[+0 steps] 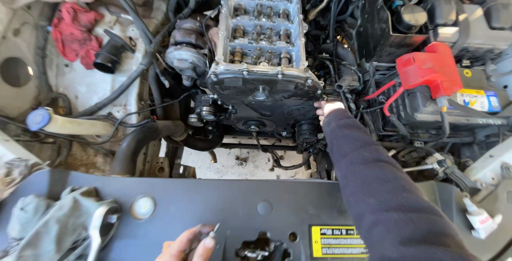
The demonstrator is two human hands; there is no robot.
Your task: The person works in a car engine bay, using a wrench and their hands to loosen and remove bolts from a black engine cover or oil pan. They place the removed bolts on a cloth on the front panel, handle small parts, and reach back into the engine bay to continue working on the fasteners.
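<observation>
I look down into an open engine bay. My right hand [326, 110], in a dark sleeve, reaches forward and touches the right edge of the black front engine cover [264, 97]; its fingers are mostly hidden behind that edge. Above the cover lies the exposed cylinder head [261, 15] with its valve gear. My left hand [192, 244] rests at the bottom on the black front crossmember [213, 202], fingers closed on a small metal bolt-like part [214, 231].
A red rag [72, 29] and a black hose end [109, 58] lie at the left. A battery with a red terminal cover [429, 71] sits at the right. A wrench on a grey cloth [101, 226] rests at the bottom left.
</observation>
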